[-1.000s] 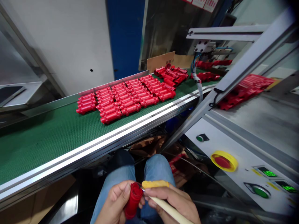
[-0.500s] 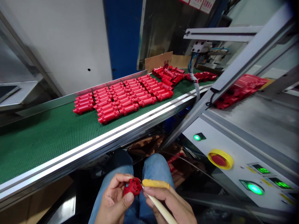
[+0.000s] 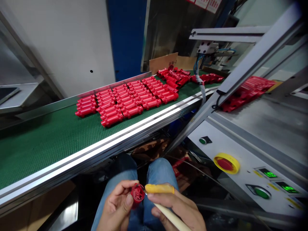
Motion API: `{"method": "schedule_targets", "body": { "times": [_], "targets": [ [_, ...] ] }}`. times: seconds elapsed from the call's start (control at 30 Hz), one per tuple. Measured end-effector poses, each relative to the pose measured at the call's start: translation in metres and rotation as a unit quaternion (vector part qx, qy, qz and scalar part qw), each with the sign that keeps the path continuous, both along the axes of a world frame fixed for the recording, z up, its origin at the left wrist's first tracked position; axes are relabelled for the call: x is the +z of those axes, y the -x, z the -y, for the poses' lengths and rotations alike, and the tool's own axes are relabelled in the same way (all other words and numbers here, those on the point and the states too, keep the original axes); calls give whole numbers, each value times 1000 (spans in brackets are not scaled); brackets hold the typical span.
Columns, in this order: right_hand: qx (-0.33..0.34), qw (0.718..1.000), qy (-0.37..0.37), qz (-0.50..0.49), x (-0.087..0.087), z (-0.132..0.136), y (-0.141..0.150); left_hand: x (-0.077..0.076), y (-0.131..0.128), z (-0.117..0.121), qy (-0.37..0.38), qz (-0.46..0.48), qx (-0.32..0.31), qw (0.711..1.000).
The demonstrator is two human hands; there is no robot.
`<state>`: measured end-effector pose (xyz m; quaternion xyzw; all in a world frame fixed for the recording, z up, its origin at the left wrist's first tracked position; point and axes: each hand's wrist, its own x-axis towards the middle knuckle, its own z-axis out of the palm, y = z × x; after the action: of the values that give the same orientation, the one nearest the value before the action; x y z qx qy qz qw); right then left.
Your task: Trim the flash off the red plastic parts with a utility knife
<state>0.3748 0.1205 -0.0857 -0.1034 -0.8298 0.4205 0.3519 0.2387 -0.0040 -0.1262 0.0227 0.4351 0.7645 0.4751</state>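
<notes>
Seated person, hands low over the knees of a pair of blue jeans point(image 3: 160, 170). The left hand point(image 3: 115, 205) held a red plastic part point(image 3: 137, 194), its fingers point(image 3: 125, 185) closed around the barrel in a light grip. The part sat in front of the lap, well below the belt edge, with its round end and several small holes facing the head camera. A second earlier, its long body had pointed downward; by now the hand had rolled it end-on, leaving the holes exposed.

The right hand point(image 3: 173, 205) was also closed, pinching a yellow-handled pick point(image 3: 159, 189) between its fingers point(image 3: 156, 199), with a pale rod point(image 3: 170, 218) running down and out of view. The pick's thin metal tip point(image 3: 145, 192) lay at the rim of the red part; contact could not be confirmed at this size.

On the green conveyor belt point(image 3: 43, 141), rows of matching red parts point(image 3: 127, 99) lay side by side, with a loose heap point(image 3: 172, 77) farther along. The rows had not visibly shifted. On the control panel point(image 3: 240, 150), the small lamp point(image 3: 203, 140) and large green button point(image 3: 261, 192), both bright half a second earlier, now looked dim. The yellow-ringed red stop button point(image 3: 226, 163) was in view to the right.
</notes>
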Motion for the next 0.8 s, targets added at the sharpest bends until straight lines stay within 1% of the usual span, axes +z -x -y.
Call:
{"method": "schedule_targets", "body": {
  "times": [0.07,0.2,0.33,0.53,0.6,0.63,0.73,0.77,0.8],
  "targets": [
    [3,1000,-11,-12,1,-2,4,1,0,0,-6,5,-3,1000],
    [9,1000,-2,-21,-1,-1,6,1,1,-1,-13,3,-7,1000],
    [18,1000,6,-4,-6,-3,2,-2,1,-1,-7,-6,-1,1000],
    [-5,1000,5,22,-7,-4,-2,-3,1,-1,-14,-17,2,1000],
    [-9,999,30,27,-9,-2,-3,-3,2,-1,-18,-17,1,1000],
    [-10,998,54,33,-12,-1,-3,-3,3,0,-19,-16,-2,1000],
    [21,985,157,69,-17,-1,-5,-5,3,2,-24,-20,-21,999],
    [41,982,169,80,-17,-2,-6,-5,3,2,-25,-21,-28,999],
    [56,982,157,88,-14,-3,-7,-6,3,3,-24,-24,-34,999]
  ]
}}
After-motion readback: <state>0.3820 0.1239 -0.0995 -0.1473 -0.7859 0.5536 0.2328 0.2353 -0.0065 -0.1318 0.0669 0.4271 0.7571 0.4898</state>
